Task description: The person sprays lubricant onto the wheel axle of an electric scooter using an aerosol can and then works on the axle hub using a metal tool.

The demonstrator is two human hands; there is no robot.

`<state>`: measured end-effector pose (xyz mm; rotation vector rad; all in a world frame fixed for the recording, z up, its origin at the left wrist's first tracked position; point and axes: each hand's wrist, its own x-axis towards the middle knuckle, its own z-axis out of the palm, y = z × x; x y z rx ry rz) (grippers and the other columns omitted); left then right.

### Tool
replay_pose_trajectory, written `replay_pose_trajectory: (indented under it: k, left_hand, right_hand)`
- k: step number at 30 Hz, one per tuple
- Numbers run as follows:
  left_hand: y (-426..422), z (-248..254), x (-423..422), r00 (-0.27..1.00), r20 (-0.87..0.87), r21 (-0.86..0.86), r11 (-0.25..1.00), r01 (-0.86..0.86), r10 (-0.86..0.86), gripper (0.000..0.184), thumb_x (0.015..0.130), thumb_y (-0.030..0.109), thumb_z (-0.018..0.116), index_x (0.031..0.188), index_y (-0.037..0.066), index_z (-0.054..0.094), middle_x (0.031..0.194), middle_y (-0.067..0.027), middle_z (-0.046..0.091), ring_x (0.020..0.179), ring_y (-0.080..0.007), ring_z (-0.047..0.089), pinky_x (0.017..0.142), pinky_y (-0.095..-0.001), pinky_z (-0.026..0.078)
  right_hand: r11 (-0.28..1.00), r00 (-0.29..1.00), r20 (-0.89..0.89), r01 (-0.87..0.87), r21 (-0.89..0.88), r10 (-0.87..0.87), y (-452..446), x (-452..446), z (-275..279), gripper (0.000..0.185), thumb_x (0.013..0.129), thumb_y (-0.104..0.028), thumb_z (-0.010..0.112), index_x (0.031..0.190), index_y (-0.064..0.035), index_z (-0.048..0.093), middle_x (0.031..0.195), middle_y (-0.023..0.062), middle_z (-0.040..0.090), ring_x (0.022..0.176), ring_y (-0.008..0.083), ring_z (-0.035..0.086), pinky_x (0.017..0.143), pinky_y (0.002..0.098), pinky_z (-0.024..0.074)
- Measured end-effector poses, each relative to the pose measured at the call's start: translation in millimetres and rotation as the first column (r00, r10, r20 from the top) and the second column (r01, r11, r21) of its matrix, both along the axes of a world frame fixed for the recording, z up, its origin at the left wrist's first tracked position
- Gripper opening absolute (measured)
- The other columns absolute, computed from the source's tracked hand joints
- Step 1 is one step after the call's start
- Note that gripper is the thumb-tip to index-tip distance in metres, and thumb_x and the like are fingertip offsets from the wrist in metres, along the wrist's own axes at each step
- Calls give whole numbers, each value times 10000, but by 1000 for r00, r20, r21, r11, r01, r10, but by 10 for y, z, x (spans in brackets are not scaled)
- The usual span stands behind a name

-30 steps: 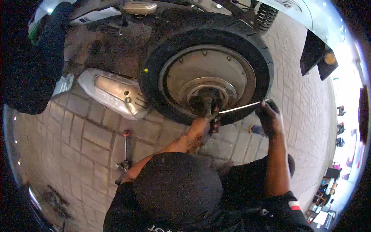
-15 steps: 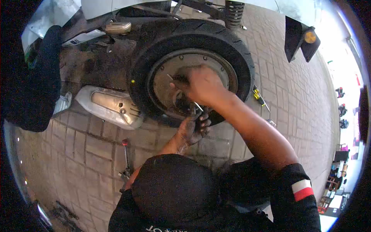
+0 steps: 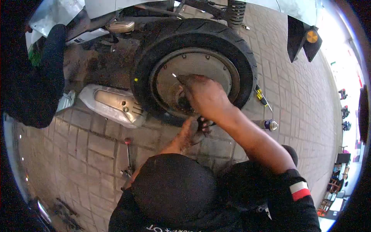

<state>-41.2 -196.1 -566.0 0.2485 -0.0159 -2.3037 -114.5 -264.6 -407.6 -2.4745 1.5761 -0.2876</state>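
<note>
My right hand (image 3: 206, 96) is closed in front of the hub of a wheel (image 3: 158, 87) with a black tyre. A thin tool (image 3: 174, 75) with a bright metal tip juts from its fingers toward the upper left; the rest of it is hidden. Just below, near the tyre's lower edge, my left hand (image 3: 193, 130) has its fingers curled in. What it holds, if anything, is masked by the fingers and by my right wrist. Both hands look smeared with dark grime. Several bolts ring the wheel's metal cover.
A scuffed metal cover (image 3: 112, 106) lies left of the tyre. Right of it are a yellow-and-black screwdriver (image 3: 262, 97) and a spray can (image 3: 269, 125). A red-ended tool (image 3: 128, 154) lies on the paving. Another person's dark-clothed leg (image 3: 50, 73) is at far left. A coil spring (image 3: 235, 14) hangs above.
My right hand has come slightly down and its forearm has lowered, uncovering the spray can. The silver piece between my hands is now hidden. The view has shifted a little.
</note>
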Motion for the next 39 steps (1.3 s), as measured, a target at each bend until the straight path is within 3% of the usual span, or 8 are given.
replay_pose_trajectory:
  k: [4,8,17,19,23,29,34,39]
  left_hand:
    - [10,-136,-26,986,164,214,977,1,-37,164,913,268,521,882,107,520,776,4,486,652,-143,442,565,-285,389]
    - [5,-73,7,942,328,94,994,49,-77,175,932,289,502,900,118,522,766,15,497,616,-132,442,544,-271,394]
    - [3,10,3,948,319,27,999,-18,9,150,942,285,511,944,135,525,765,22,490,602,-106,447,543,-283,393]
    - [-41,98,-49,782,614,133,991,27,-104,181,948,306,514,917,128,523,756,8,503,594,-112,453,559,-284,407]
    - [-10,-48,0,901,432,32,999,-41,23,241,944,335,521,859,110,518,709,-6,506,585,-120,469,567,-290,419]
    - [13,11,6,642,721,152,963,220,-261,270,951,324,515,926,60,562,779,-28,544,649,-141,512,576,-297,435]
    - [223,369,213,750,616,-363,759,541,-240,308,920,227,575,1135,7,578,968,-83,632,823,-180,601,740,-317,495]
    - [296,360,414,752,557,-450,634,629,-351,322,904,216,635,1134,-8,604,1028,-116,666,980,-198,635,867,-337,498]
  right_hand:
    - [992,986,-135,104,69,-94,91,36,-13,310,911,-303,540,1094,-70,631,980,212,657,904,392,632,773,460,520]
    - [998,969,244,56,-23,-48,109,-64,-128,298,895,-290,573,1109,-91,629,984,216,654,890,403,630,752,474,515]
    - [996,975,207,67,52,-77,133,-93,-78,339,897,-297,576,1157,-82,602,994,215,656,914,404,626,774,480,507]
    - [998,998,-12,55,28,-55,92,-57,-93,335,900,-306,569,1151,-85,596,988,225,652,894,409,629,754,492,509]
    - [997,1000,-9,30,71,-30,97,-104,-24,321,899,-309,569,1132,-90,599,954,227,657,865,418,632,735,501,510]
    - [986,990,-83,121,113,-112,293,-96,-49,291,896,-299,580,1088,-82,608,852,215,660,807,430,635,702,503,503]
    - [937,903,268,291,193,-336,699,-434,-6,257,894,-219,598,1064,-28,612,907,251,638,840,410,633,683,410,509]
    - [757,721,411,240,608,-558,925,-715,-543,322,845,-205,703,1024,38,591,899,122,669,843,186,624,731,341,494]
